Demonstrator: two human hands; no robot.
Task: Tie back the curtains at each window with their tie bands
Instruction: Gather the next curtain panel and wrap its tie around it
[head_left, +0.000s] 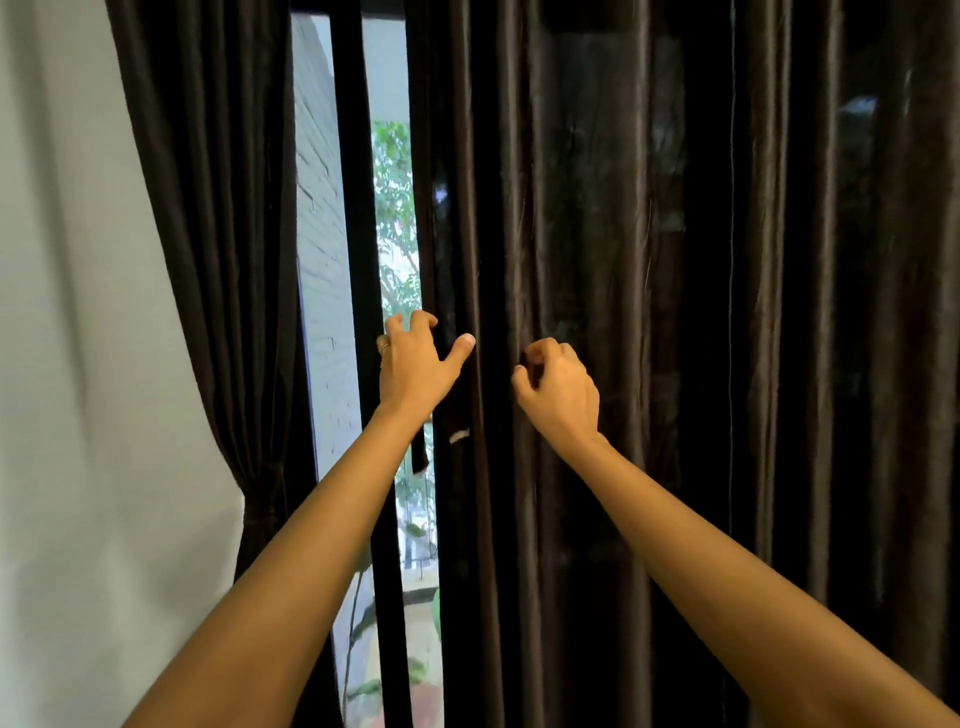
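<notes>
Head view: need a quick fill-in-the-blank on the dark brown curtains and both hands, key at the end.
1. The dark brown pleated curtain on the left is cinched by its tie band, so it is already tied ____.
2. The left hand grips the edge of the dark brown pleated curtain on the right and wears a ____ on one finger.
3. The right hand pinches a fold of that same curtain, to the ____ of the left hand.
Missing words: back; ring; right.
</notes>
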